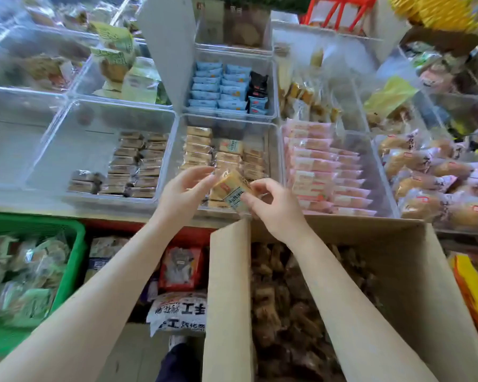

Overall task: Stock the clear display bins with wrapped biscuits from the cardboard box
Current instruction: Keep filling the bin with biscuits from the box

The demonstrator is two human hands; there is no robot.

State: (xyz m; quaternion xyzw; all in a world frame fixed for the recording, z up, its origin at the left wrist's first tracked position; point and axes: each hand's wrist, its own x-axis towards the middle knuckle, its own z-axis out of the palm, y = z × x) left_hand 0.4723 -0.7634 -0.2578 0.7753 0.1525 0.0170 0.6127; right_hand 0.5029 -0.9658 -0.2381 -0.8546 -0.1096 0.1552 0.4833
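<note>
Both hands meet over the near edge of the middle clear plastic display bin [273, 161], the one partly filled with rows of tan wrapped biscuits [199, 150]. Between them sits a small stack of tan, clear-wrapped biscuit packets [231, 188], tilted so that its long axis runs from the upper left down toward the lower right, across the bin's near wall rather than in line with the rows already laid. The right hand [273, 208] pinches the lower right end of the stack, thumb and curled fingers closed on the wrapper. The left hand [184, 188] reaches in from the other side with fingers loosely extended, their tips touching the upper left end; whether it truly grips or only steadies the stack cannot be told. The stack hangs just above the bin's near right corner, where a gap remains beside the packed rows, so the coming move looks like a short lowering with a turn to square the packets with their neighbours. The right hand is the nearer to that gap and seems to carry the weight. Both forearms stretch forward over the open brown cardboard box [229, 285], which stands directly below against the shelf's front edge and holds many more wrapped biscuits.
</note>
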